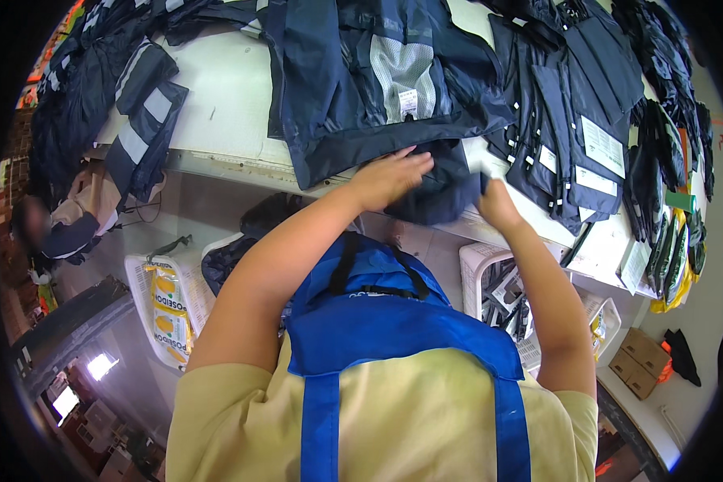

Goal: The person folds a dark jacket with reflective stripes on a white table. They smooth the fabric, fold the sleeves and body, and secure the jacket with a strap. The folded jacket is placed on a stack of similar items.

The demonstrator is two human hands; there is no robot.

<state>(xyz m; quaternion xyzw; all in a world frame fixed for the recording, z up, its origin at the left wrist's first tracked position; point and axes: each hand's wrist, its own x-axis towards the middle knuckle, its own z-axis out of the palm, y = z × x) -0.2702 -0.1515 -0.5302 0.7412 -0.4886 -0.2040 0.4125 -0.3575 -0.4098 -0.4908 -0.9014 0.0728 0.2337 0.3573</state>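
A dark navy jacket (pixel 321 88) lies spread on the white table at its near edge, its pale mesh lining (pixel 402 68) and a small white label showing. My left hand (pixel 390 181) rests at the jacket's lower edge with its fingers stretched over the dark cloth. To its right, my right hand (pixel 500 206) is closed on the end of a bunched dark navy cloth (pixel 442 197), smeared by motion. That cloth hangs over the table edge between my hands; whether it is part of the jacket I cannot tell.
Stacked dark garments (pixel 570 104) with white labels lie right of the jacket. More dark garments with reflective strips (pixel 149 112) hang at the left. Below the table stand a white basket with yellow packets (pixel 140 313) and another white basket (pixel 472 261). Another person (pixel 64 225) is at far left.
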